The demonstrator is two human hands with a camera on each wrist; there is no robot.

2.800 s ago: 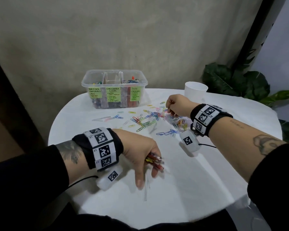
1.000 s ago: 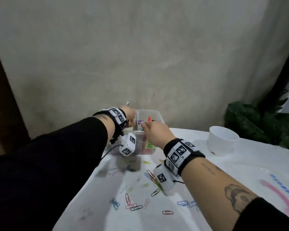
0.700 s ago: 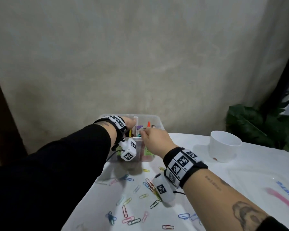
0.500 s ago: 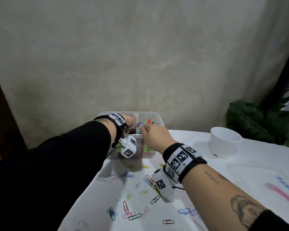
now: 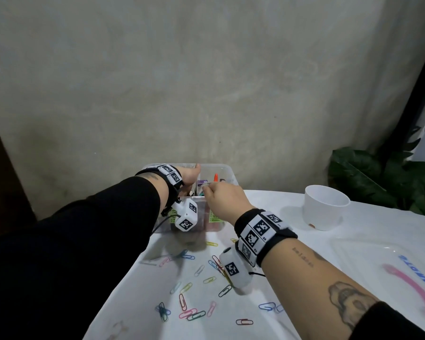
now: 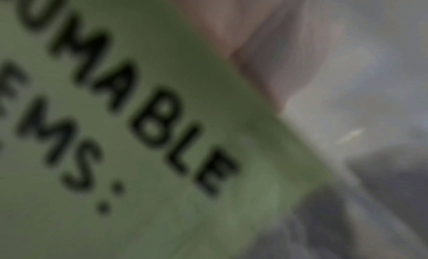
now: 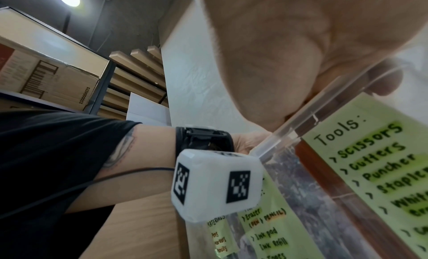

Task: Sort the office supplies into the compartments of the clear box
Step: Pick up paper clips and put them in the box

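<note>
The clear box (image 5: 228, 173) stands at the table's far edge with green labels on its front. My left hand (image 5: 191, 174) reaches over the near rim into its left-to-middle part; its fingers are hidden inside. The left wrist view is a blur filled by the "consumable items" label (image 6: 162, 134). My right hand (image 5: 209, 188) hovers over the box's right half with fingers curled, and a small pale thing shows at the fingertips. In the right wrist view my right hand (image 7: 289, 52) sits just above the box rim (image 7: 301, 120) by the "Tools" label. Several coloured paper clips (image 5: 182, 300) lie on the white table.
A white cup (image 5: 325, 207) stands to the right of the box. A clear lid with a pink mark (image 5: 402, 273) lies at the right edge. Dark green plant leaves (image 5: 378, 177) sit behind the table. A plain wall rises close behind the box.
Since 2.8 s ago both hands left the table and went to the box, the left one then carrying red pencils. Over the last second both have stayed there almost still.
</note>
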